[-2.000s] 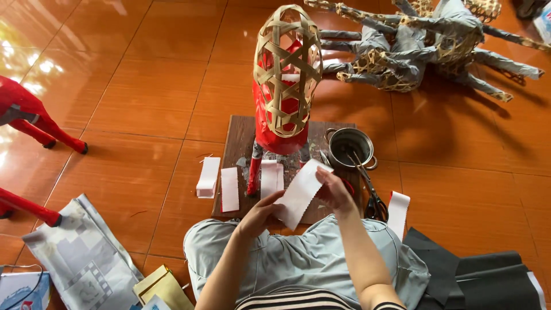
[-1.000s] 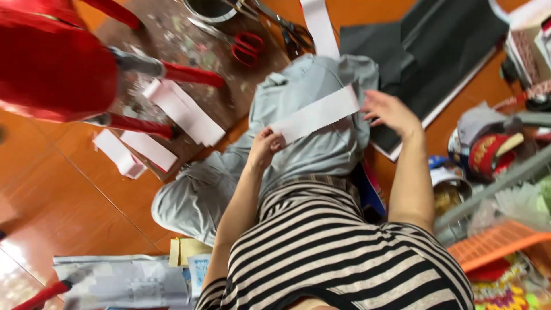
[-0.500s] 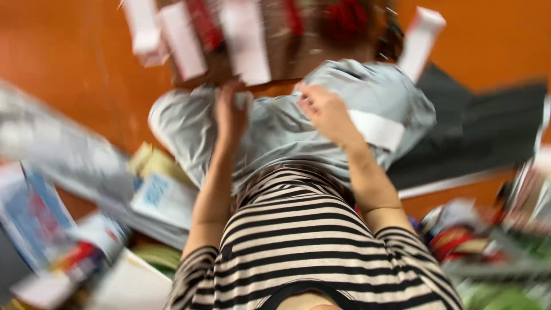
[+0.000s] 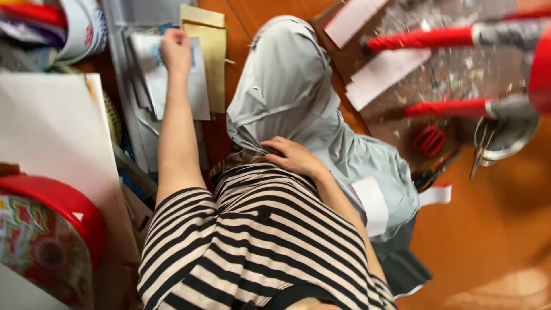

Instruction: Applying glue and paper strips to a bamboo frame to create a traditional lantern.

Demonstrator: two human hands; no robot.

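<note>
Orange tiled floor (image 4: 493, 229) spreads beneath us as our left hand (image 4: 175, 50) stretches out to a stack of papers (image 4: 172, 80), fingers curled on the top sheet, while our right hand (image 4: 290, 156) rests loosely open on our grey-clad lap; a white paper strip (image 4: 372, 205) lies on the knee and could slip off if we lean further

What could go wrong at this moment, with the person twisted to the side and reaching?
The left hand reaches into stacked papers beside yellow envelopes; the pile might slide. The loose white paper strip lying on the lap could slip off. Red scissors lie on the littered board, perhaps easy to knock.
</note>
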